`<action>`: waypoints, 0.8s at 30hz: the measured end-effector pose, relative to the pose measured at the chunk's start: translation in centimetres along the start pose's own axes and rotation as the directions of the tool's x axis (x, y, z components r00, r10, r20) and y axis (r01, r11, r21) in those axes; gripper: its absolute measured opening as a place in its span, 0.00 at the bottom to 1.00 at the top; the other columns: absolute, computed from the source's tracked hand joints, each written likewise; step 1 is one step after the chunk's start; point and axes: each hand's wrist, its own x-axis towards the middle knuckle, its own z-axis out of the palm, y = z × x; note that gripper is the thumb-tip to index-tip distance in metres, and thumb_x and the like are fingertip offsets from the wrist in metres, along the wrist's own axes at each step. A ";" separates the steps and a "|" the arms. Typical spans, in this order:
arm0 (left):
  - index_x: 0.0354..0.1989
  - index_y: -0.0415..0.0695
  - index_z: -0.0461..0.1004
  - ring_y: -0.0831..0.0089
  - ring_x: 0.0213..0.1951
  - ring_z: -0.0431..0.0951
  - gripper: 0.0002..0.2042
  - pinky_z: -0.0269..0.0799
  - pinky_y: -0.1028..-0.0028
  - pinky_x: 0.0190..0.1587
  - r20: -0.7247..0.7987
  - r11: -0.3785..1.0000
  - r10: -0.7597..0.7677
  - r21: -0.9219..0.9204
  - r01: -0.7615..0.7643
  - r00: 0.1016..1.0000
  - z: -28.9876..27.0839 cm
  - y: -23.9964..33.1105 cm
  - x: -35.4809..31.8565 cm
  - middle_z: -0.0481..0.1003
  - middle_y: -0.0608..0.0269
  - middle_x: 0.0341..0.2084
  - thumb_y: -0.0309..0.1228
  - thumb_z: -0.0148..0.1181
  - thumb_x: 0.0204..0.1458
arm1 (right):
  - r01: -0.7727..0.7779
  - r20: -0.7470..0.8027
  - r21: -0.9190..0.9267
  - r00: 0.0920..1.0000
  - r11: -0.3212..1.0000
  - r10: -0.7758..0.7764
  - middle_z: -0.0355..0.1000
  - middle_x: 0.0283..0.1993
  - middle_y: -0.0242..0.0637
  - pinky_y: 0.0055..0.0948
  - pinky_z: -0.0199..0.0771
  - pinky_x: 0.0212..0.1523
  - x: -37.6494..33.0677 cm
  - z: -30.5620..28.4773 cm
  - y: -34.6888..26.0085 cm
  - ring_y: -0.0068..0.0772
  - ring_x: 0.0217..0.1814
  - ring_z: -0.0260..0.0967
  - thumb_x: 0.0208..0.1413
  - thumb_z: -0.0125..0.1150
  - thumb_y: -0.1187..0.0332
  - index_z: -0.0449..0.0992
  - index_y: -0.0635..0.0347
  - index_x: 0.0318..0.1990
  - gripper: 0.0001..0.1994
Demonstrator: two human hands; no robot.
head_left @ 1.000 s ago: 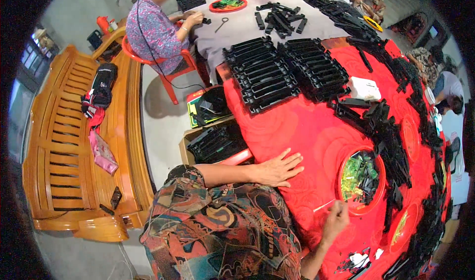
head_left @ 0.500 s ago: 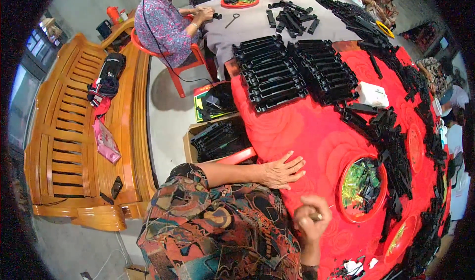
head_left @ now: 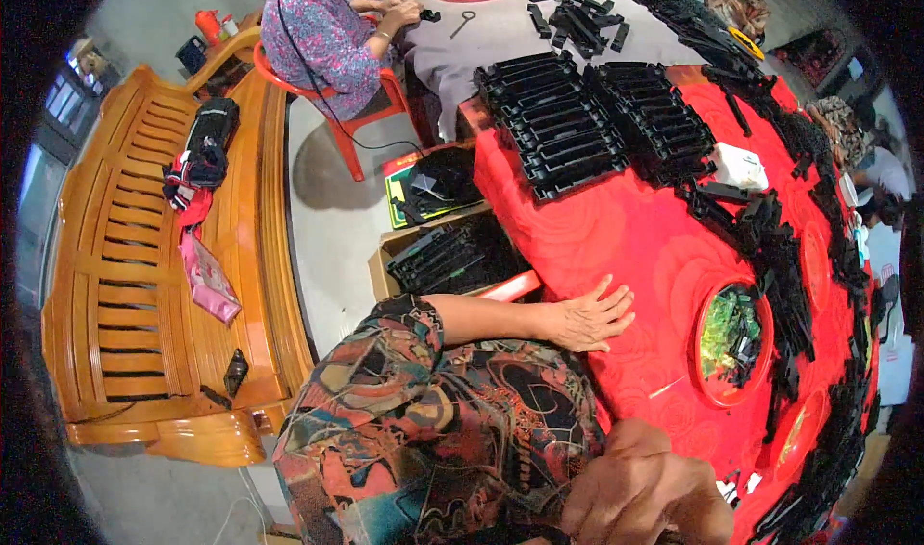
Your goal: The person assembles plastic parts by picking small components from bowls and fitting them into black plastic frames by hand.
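Note:
My left hand (head_left: 592, 318) lies flat on the red tablecloth (head_left: 616, 222), fingers spread, holding nothing. My right hand (head_left: 645, 492) is raised close to the view at the lower edge, over my patterned clothing. Its fingers are curled in, and whatever they may hold is hidden. To the right of my left hand stands a round red tray (head_left: 702, 357) with small green and black pieces (head_left: 737, 331). Farther off, black slatted plastic parts lie side by side in two neat blocks, a left block (head_left: 553, 126) and a right block (head_left: 656, 126).
Loose black parts (head_left: 784, 295) run along the table's right side, near a white packet (head_left: 739, 167). Left of the table stand a cardboard box (head_left: 381, 273) of black parts and a wooden bench (head_left: 135, 299). A co-worker (head_left: 327, 49) sits on a red chair (head_left: 345, 145) at the far left.
My right hand has moved down and closer to the view, away from the tablecloth. My left hand stays spread on the cloth. The whole view has shifted slightly.

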 end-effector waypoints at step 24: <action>0.55 0.36 0.58 0.44 0.59 0.56 0.33 0.48 0.39 0.55 -0.001 0.995 -0.053 0.085 0.053 0.999 0.2 0.0 -0.9 0.57 0.36 0.55 0.52 0.48 0.48 | -0.404 -0.257 -0.623 0.914 0.670 0.313 0.71 0.28 0.36 0.24 0.67 0.31 0.6 -1.6 5.9 0.26 0.28 0.68 0.51 0.52 0.72 0.73 0.65 0.35 0.07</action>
